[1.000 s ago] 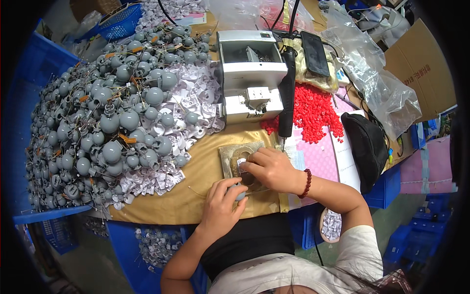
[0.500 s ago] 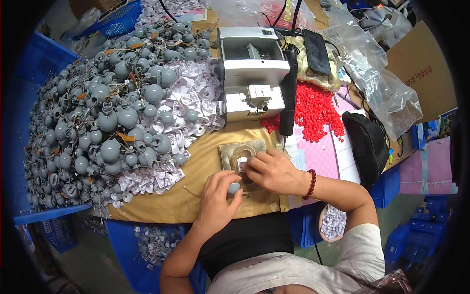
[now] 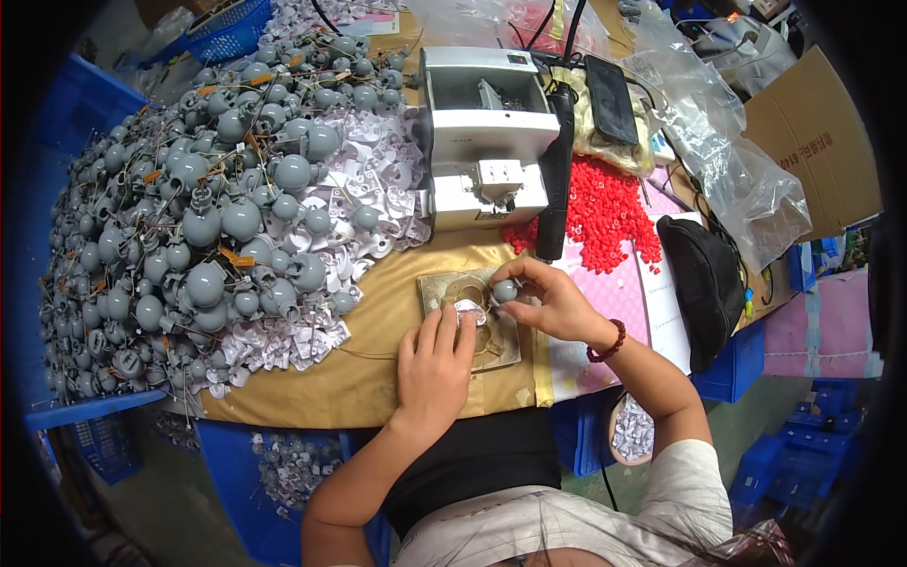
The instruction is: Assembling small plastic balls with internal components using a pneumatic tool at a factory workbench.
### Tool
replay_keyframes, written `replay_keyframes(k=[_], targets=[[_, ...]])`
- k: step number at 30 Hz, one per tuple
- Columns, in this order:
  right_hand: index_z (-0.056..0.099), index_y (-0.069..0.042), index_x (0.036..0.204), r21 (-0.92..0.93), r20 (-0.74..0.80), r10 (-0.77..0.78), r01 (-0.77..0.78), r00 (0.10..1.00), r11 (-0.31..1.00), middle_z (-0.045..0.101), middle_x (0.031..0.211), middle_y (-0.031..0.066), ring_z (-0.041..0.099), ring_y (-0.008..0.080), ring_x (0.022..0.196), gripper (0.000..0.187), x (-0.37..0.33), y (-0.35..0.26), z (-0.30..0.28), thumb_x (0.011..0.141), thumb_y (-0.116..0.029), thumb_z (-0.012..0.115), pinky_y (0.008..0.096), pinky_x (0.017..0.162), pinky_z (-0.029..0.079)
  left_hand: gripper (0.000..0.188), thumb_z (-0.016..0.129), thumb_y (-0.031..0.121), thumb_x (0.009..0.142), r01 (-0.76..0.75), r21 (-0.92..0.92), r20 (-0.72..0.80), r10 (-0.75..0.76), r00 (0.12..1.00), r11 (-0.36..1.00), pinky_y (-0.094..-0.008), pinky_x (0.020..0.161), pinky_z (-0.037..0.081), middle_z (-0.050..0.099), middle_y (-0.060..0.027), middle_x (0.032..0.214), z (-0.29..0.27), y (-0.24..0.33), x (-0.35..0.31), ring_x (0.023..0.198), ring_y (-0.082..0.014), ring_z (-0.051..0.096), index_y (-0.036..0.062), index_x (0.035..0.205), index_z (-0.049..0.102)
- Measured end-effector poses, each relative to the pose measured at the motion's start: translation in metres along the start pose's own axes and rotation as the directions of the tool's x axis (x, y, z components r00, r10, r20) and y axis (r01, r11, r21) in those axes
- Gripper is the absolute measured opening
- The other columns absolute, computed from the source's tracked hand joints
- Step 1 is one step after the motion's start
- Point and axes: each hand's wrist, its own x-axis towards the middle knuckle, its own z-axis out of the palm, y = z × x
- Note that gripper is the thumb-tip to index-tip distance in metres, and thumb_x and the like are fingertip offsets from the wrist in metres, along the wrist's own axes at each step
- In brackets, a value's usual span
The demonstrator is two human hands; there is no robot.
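Observation:
A square mould-like block (image 3: 508,354) with a hollowed middle lies on the tan cloth before me. A small white plastic piece (image 3: 468,309) sits over its hollow. My left hand (image 3: 433,369) reaches in from the near left, thumb and index fingertips closed at the white piece's near edge. On the right, my right hand (image 3: 557,300) pinches a small grey ball (image 3: 505,290) between thumb and fingers, just above the block's right side. A thin wire trails left across the cloth from behind my left hand; its end is hidden.
Grey balls with wires (image 3: 203,227) are heaped at the left, with white plastic parts (image 3: 373,170) beside them. Behind the block stands a white machine (image 3: 487,142) next to a black cylindrical tool (image 3: 556,189). Red pieces (image 3: 605,213), a phone (image 3: 610,99) and a black pouch (image 3: 699,283) lie right.
The grey ball has passed from my left hand to my right, which has moved right with it. My left fingers have come forward onto the white piece.

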Motion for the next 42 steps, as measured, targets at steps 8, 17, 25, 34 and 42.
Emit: replay_keyframes(k=[8, 17, 25, 34, 42], targets=[[0.060, 0.000, 0.127, 0.176, 0.085, 0.082, -0.096, 0.993, 0.980, 0.067, 0.107, 0.0032, 0.065, 0.0090, 0.099, 0.042, 0.019, -0.007, 0.007, 0.090, -0.002, 0.077, 0.0250, 0.083, 0.055, 0.046, 0.070, 0.004, 0.079, 0.002, -0.028, -0.024, -0.002, 1.000, 1.000, -0.0460, 0.098, 0.048, 0.061, -0.0179, 0.129, 0.004, -0.002, 0.001, 0.124, -0.0340, 0.057, 0.0022, 0.125, 0.066], [0.071, 0.001, 0.108, -0.569, 0.055, -0.205, 0.199, 0.977, 0.798, 0.072, 0.097, 0.0176, 0.068, 0.0317, 0.089, 0.039, 0.023, -0.016, 0.012, 0.084, -0.026, 0.083, 0.0386, 0.078, 0.054, 0.038, 0.068, 0.002, 0.078, -0.016, -0.069, -0.086, 0.010, 0.996, 0.997, -0.0443, 0.096, 0.049, 0.063, -0.0170, 0.125, 0.006, -0.006, 0.002, 0.121, -0.0330, 0.059, 0.0025, 0.116, 0.068], [0.064, -0.003, 0.118, -0.684, -0.018, -0.279, 0.192, 0.960, 0.704, 0.067, 0.090, 0.0137, 0.065, 0.0351, 0.088, 0.047, 0.015, -0.008, 0.021, 0.083, -0.030, 0.082, 0.0429, 0.075, 0.052, 0.032, 0.071, 0.004, 0.079, 0.013, -0.142, -0.071, -0.023, 0.997, 0.990, -0.0436, 0.092, 0.050, 0.064, -0.0139, 0.119, 0.002, -0.009, 0.007, 0.115, -0.0320, 0.061, 0.0027, 0.110, 0.068], [0.051, -0.003, 0.136, -0.753, -0.027, -0.496, 0.309, 0.868, 0.581, 0.064, 0.106, 0.0173, 0.063, 0.0347, 0.097, 0.058, 0.017, -0.009, 0.015, 0.087, -0.019, 0.077, 0.0417, 0.084, 0.050, 0.037, 0.075, 0.009, 0.079, 0.114, -0.219, -0.031, -0.123, 0.992, 0.969, -0.0445, 0.083, 0.050, 0.063, -0.0107, 0.105, -0.008, -0.006, 0.038, 0.100, -0.0329, 0.059, 0.0055, 0.114, 0.063], [0.049, 0.004, 0.140, -0.398, -0.633, -0.386, 0.145, 0.671, 0.906, 0.067, 0.109, 0.0144, 0.065, 0.0232, 0.096, 0.051, 0.065, 0.012, -0.056, 0.097, -0.014, 0.068, 0.0334, 0.088, 0.051, 0.036, 0.075, 0.008, 0.078, 0.110, -0.227, -0.083, -0.131, 0.988, 0.968, -0.0412, 0.079, 0.052, 0.064, -0.0087, 0.101, 0.000, -0.004, 0.037, 0.096, -0.0315, 0.059, 0.0056, 0.113, 0.065]])
